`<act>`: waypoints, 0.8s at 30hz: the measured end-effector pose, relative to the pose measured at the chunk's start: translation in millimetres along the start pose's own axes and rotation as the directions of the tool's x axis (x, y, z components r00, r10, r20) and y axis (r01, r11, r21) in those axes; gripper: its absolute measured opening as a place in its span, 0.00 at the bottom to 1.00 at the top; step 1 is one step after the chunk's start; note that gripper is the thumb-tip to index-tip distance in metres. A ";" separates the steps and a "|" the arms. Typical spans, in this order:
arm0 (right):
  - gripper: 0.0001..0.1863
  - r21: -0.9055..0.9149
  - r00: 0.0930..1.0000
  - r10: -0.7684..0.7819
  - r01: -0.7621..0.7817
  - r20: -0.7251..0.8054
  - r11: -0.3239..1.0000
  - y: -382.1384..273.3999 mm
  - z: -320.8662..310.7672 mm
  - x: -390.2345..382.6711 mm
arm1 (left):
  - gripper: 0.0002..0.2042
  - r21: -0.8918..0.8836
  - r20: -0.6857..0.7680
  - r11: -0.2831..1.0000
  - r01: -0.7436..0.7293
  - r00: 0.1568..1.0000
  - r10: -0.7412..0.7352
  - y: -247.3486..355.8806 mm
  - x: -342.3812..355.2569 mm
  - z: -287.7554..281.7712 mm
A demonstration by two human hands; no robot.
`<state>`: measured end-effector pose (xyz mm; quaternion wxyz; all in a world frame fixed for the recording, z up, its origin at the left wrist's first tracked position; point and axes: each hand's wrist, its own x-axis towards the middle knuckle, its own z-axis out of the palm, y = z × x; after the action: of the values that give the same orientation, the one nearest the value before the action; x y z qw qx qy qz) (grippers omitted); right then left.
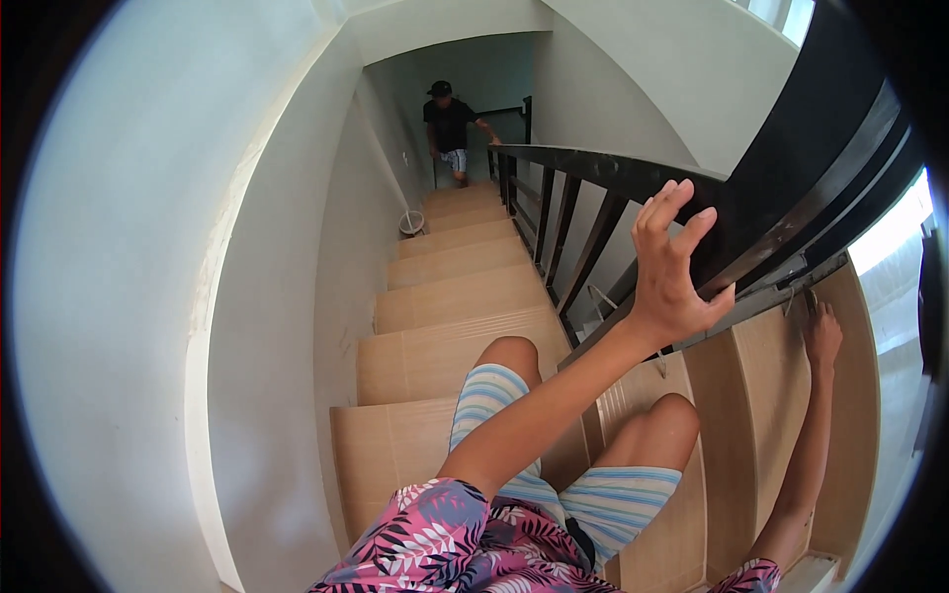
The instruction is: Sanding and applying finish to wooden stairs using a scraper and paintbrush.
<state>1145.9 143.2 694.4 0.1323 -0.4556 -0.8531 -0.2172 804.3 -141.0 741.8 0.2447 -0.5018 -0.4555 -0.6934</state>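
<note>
My left hand (674, 265) is reached across to the black stair railing (618, 170), its fingers spread and curved in front of the thick dark end of the rail. Nothing shows in that hand, and whether it touches the rail I cannot tell. Farther right, my right hand (822, 336) is low over the tan tiled steps (771, 366), its fingers closed. A small dark thing (812, 298) sticks up at its fingertips, too small to name. Beside it, a thin pale hook-like piece (789, 301) shows near the foot of the railing.
Tan stairs (465, 296) run down between a grey wall (267, 326) on the left and the railing's slanted bars (563, 232). A white round container (412, 223) stands on a lower step by the wall. At the bottom, a person (452, 128) in a cap has a hand on the rail.
</note>
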 end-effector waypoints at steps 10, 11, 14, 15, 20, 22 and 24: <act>0.10 -0.044 0.997 0.071 -0.073 -0.043 0.996 17.3 -4.7 -2.6 | 0.43 -0.042 -0.043 0.999 0.006 0.999 -0.008 5.4 -1.8 6.0; 0.11 0.053 0.994 0.028 -0.022 -0.108 0.998 3.8 -8.7 -4.4 | 0.42 -0.067 -0.038 0.997 0.033 0.999 -0.035 7.0 -2.2 7.5; 0.13 0.036 0.994 -0.022 0.026 -0.105 0.999 18.5 4.4 -2.2 | 0.41 0.021 -0.041 1.000 0.012 0.999 -0.011 6.4 -0.5 7.4; 0.14 -0.041 0.998 0.060 -0.059 0.025 0.997 9.5 11.3 5.0 | 0.40 0.006 -0.045 1.000 0.003 0.999 -0.003 1.8 -1.7 3.3; 0.09 0.038 0.997 0.008 -0.005 -0.079 0.999 -18.6 5.2 10.4 | 0.44 -0.013 -0.009 1.000 0.011 1.000 -0.012 6.1 1.8 -2.8; 0.10 -0.018 0.999 0.055 -0.055 -0.004 0.998 -5.3 2.4 4.6 | 0.44 -0.047 -0.012 0.999 0.022 1.000 -0.022 9.8 0.5 6.1; 0.10 -0.043 0.994 0.084 -0.081 0.069 0.996 -9.7 4.4 5.9 | 0.44 -0.042 -0.007 0.999 0.025 1.000 -0.025 9.1 0.3 4.0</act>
<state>1134.5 144.8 690.6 0.1018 -0.5005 -0.8330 -0.2126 813.2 -141.7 745.9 0.2271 -0.4986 -0.4463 -0.7076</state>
